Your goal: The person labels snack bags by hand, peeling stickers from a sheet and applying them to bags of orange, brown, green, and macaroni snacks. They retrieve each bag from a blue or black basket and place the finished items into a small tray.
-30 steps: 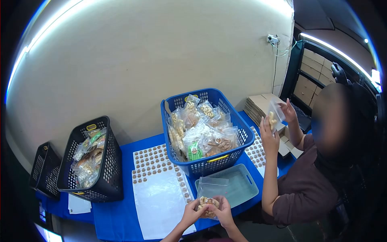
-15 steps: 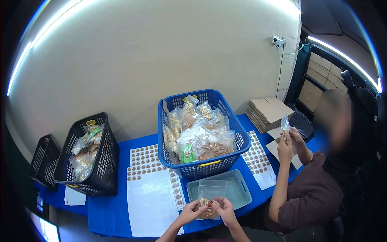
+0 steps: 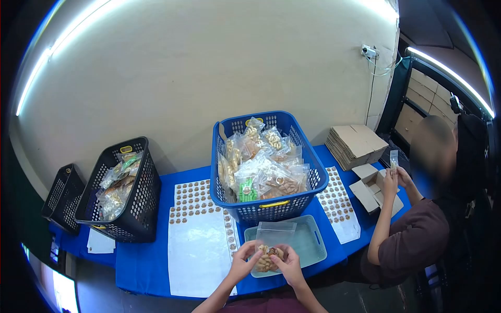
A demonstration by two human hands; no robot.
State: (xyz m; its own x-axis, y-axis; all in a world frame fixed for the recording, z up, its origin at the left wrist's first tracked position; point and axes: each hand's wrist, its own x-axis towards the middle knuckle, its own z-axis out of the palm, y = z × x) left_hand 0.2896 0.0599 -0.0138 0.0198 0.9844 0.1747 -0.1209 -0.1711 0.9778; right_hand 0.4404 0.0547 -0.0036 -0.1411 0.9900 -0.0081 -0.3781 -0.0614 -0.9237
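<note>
A clear zip bag of pale brown snacks (image 3: 267,264) is held upright between my two hands, its upper part unfilled. My left hand (image 3: 245,260) grips the left side, fingers closed on the plastic. On the other side my right hand (image 3: 289,265) pinches the bag, thumb beside a round brown sticker (image 3: 272,251) on its front. Directly beneath is a pale green tray (image 3: 309,262). Left of my hands lie sticker sheets (image 3: 194,192) and white backing paper (image 3: 196,253). Behind the tray, a blue basket (image 3: 269,213) holds several bagged snacks.
A black basket (image 3: 136,211) with more bags stands left, beside another dark basket (image 3: 58,203). At right are another sticker sheet (image 3: 338,206), stacked flat cardboard (image 3: 357,143) and an open carton (image 3: 369,190). A co-worker (image 3: 412,240) there holds a small bag (image 3: 393,159).
My view has shifted slightly. Both hands still grip the bag, which sits a little higher. The co-worker's hands have moved right and slightly lower, showing more of the carton.
</note>
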